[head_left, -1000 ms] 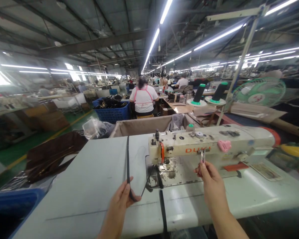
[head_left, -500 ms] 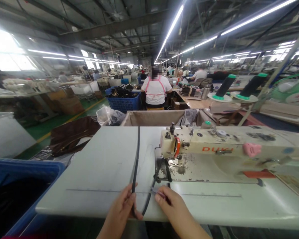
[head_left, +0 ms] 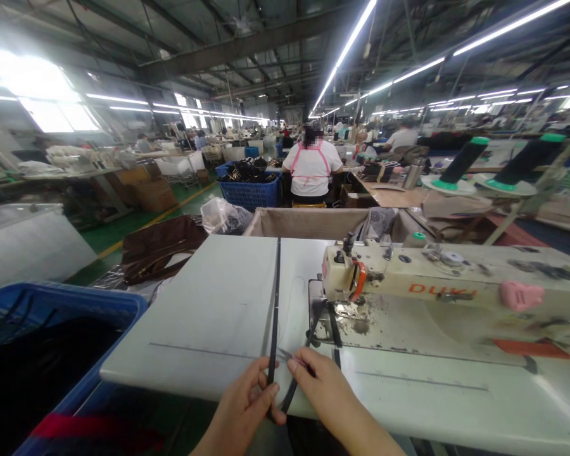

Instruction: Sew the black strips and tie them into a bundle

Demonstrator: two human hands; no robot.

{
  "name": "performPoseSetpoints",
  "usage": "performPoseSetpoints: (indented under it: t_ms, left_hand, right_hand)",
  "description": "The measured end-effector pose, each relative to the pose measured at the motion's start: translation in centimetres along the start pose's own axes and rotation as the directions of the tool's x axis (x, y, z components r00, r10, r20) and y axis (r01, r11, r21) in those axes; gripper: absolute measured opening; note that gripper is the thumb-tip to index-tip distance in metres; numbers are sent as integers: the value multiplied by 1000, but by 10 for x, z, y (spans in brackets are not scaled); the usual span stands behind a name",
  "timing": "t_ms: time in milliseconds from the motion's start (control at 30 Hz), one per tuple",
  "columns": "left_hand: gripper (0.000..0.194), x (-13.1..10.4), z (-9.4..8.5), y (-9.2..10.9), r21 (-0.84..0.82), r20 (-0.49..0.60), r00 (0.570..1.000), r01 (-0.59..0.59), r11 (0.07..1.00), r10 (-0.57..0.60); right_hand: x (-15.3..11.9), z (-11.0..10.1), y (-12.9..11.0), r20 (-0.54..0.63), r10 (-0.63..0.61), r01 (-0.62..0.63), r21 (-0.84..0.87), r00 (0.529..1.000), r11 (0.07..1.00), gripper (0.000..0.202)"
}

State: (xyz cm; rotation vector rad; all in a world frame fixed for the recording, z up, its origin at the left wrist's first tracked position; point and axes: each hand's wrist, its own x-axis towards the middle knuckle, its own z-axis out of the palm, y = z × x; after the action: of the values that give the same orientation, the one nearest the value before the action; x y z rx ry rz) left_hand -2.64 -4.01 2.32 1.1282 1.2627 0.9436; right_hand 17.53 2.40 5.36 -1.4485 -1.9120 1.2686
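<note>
1. Closer to the left hand (head_left: 249, 399) than in the earliest frame, the right hand (head_left: 323, 383) has come down from the front of the sewing machine (head_left: 389, 282); the machine now sits farther right in the frame.
2. At lower centre, the left hand is pinched narrow on a black strip (head_left: 276, 297).
3. Just right of it, the right hand is closed around small metal snips (head_left: 285, 354), their tips pointing left, near the strip's upright length. Whether they touch it cannot be told.
4. From the far edge of the pale bench (head_left: 209, 304), the strip runs down to the left fingers, bends, and slants up past the right hand towards the needle area, right of centre. Another black length lies at the machine's plate and crosses the bench's near part.
5. At lower left stands a blue basket (head_left: 128, 305) with dark contents; a blurred red shape (head_left: 76, 425) shows at its near side.
6. Upper right are two black thread cones (head_left: 465, 161); a pink ornament (head_left: 521, 296) is on the machine at right.
7. Beyond the bench, a person (head_left: 313, 168) sits facing away, upper centre.
</note>
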Motion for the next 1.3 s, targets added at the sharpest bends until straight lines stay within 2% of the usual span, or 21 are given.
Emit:
performPoseSetpoints:
  t_ms: [200,333,433,533,667,767,867,1100,1300]
  left_hand:
    - [53,-7,13,10,-23,-108,994,-37,999,34]
    - [52,-10,15,13,-20,-127,991,-32,999,29]
    - [54,-9,10,10,-37,-103,995,-17,999,13]
    - [61,-7,6,7,-136,-84,994,62,989,-74]
    - [62,-6,8,9,-343,-118,967,175,923,-227]
    - [60,-7,12,15,-377,-82,972,176,910,-221]
    - [67,-7,15,19,-365,-40,981,161,917,-188]
    - [78,-9,19,14,-380,-26,983,160,911,-183]
    - [76,-8,18,16,-296,82,989,145,944,-126]
  right_hand:
    - [-1,-1,-5,-8,-27,27,-28,1000,999,29]
    - [-4,2,-4,-28,-43,42,-5,999,999,29]
    - [-4,2,-1,-91,-28,32,45,995,998,36]
    - [-4,0,1,-118,-20,25,44,993,999,38]
    - [-8,3,3,-52,-12,11,-27,999,1000,34]
    - [-12,6,1,-18,-5,4,-69,1000,998,31]
    - [-15,6,-2,-7,-6,6,-71,1000,997,31]
    - [-15,2,-2,-27,3,-5,-81,1000,997,32]
    - [-17,3,-4,-66,-31,23,-118,997,993,30]
